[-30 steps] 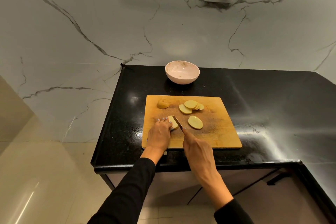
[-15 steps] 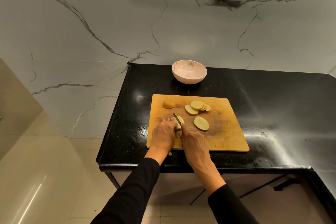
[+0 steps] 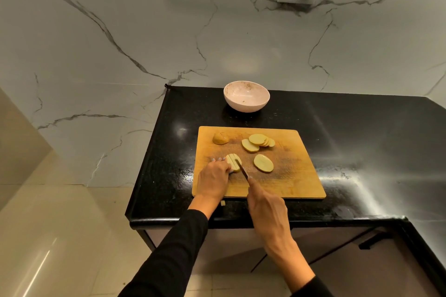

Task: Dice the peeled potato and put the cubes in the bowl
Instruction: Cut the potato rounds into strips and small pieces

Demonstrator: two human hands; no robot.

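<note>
**Potato slice under the knife on the cutting board**

Potato slice (image 3: 233, 162) lies flat on the near left part of the wooden cutting board (image 3: 289, 181). I can see two cut lines in it, so it is in strips that sit side by side. My left hand (image 3: 213, 179) presses down on its left side, with the fingers curled over the edge of the slice to hold it. My right hand (image 3: 266, 210) grips the handle of the knife (image 3: 242, 171), fingers wrapped round it. The blade points away from me and touches the right edge of the slice.

One more slice (image 3: 263, 163) lies alone just to the right of the blade. A small pile of slices (image 3: 257, 142) sits near the far edge of the board, each one leaning on the next. The rounded end piece (image 3: 220, 138) of the potato sits at the far left corner of the board, apart from the pile.

The bowl (image 3: 246, 96) stands on the black tabletop (image 3: 362, 132) beyond the board, near the marble wall (image 3: 144, 43). I see no potato cubes in it. A tiny pale bit (image 3: 223, 203) lies on the tabletop just off the near edge of the board, between my two wrists.
</note>
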